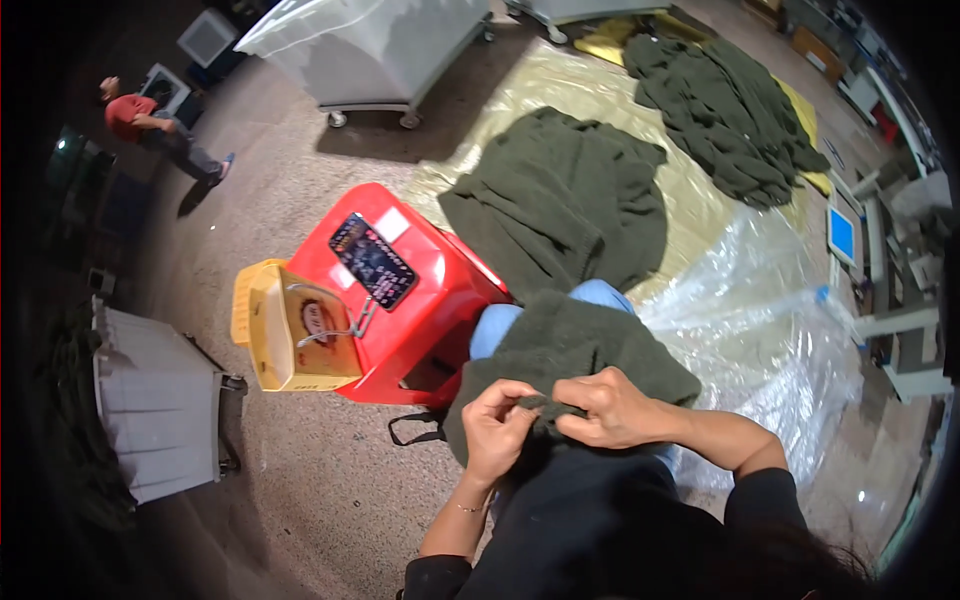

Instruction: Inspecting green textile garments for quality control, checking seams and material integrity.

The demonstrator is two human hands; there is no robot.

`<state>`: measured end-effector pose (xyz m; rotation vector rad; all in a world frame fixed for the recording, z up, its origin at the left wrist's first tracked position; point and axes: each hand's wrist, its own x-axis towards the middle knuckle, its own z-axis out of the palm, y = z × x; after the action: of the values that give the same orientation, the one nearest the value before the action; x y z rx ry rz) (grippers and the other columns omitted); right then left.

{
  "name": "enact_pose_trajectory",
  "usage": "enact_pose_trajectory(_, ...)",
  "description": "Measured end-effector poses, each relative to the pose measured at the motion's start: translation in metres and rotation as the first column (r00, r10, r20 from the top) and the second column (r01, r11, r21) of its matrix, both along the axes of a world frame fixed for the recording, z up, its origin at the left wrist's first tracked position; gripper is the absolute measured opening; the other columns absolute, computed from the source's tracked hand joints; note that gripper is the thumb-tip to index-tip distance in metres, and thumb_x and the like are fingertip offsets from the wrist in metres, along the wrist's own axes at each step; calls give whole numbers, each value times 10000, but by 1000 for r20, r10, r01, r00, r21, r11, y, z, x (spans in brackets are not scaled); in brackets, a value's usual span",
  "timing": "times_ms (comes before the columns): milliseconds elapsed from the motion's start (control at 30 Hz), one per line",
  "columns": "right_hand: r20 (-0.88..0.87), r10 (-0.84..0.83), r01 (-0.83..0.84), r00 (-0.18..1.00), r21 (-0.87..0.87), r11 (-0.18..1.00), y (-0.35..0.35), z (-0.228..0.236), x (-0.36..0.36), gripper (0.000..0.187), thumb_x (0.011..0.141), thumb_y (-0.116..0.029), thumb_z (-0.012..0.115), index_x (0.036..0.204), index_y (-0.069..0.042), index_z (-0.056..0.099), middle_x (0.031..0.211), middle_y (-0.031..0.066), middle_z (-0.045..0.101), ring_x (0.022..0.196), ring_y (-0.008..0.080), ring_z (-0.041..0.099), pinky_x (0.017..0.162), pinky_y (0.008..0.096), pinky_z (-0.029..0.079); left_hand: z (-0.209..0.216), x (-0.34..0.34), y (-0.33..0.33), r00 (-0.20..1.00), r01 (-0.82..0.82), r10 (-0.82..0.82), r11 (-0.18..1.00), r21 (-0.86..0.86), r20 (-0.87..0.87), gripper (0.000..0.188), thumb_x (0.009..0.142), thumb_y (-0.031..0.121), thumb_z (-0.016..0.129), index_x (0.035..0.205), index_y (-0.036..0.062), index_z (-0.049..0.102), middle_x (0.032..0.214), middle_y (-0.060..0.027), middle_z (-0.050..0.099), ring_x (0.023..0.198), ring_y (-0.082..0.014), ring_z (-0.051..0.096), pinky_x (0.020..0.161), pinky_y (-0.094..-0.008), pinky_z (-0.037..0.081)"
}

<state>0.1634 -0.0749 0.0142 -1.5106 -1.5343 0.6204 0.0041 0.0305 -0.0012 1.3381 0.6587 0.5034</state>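
The fingers [520, 398] of the left hand [497, 425] are pressed together, pinching a fold of the dark green knit garment [580, 345] at its near edge. The fingers of the right hand [612, 408] are curled and pinch the same edge just beside the left hand; the two hands almost touch. The garment lies across the person's lap, over blue-trousered knees [600, 295], and hangs toward the floor on the left side.

To the left of the lap stands a red plastic stool [440, 290]. A dark phone [373, 260] lies flat on its top. A yellow container [262, 330] leans against the stool's left side, with a metal wire hook at its open face.

Beyond the knees, a second dark green garment [560, 200] lies spread on a clear plastic sheet [760, 330] that covers the floor. A third pile of dark green garments [725, 105] lies farther off, at the upper right, partly on a yellow sheet [800, 110].

A grey wheeled bin [380, 45] stands at the top of the view. Another grey bin [150, 400] stands at the left. A person in a red top [135, 115] stands well apart at the upper left.
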Motion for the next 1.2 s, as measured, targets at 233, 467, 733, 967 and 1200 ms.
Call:
enact_pose_trajectory(233,86,-384,337,919,334,880,3,-9,-29,166,666,-27,675,744,-23,529,629,98,477,526,282,542,467,373,431,-5,11,-27,948,-294,214,872,391,236,107,810,-99,612,892,-31,625,886,-105,654,809,-153,608,727,-246,477)
enact_pose_trajectory(467,81,-424,386,902,289,876,0,-30,-19,228,663,12,655,885,13,602,722,91,516,597,231,549,568,308,464,-8,7,-9,993,27,44,808,589,-106,359,762,-47,655,1110,39,673,880,-87,611,786,-195,569,711,-292,456)
enact_pose_trajectory(733,-645,-422,362,636,-234,902,5,-37,39,202,823,-61,610,1021,-30,589,955,45,527,863,95,517,754,273,465,-23,-17,14,981,-134,190,812,-568,41,142,896,28,611,1025,33,551,824,25,598,739,-36,546,686,-189,436)
enact_pose_trajectory(967,-67,-54,54,996,-12,998,33,-4,20,378,894,-364,591,1151,-87,604,1103,123,589,923,298,608,792,390,481,-2,-6,17,992,-85,117,902,-424,51,101,916,85,619,994,34,580,837,52,578,740,-2,491,675,-173,378)
enact_pose_trajectory(1200,-307,20,-49,952,-87,995,37,-12,16,163,883,-157,604,865,5,596,792,120,586,724,267,579,675,351,451,-10,-14,17,998,-51,38,921,-386,-41,165,815,-25,703,976,-32,665,897,-25,657,751,-51,598,694,-185,486)
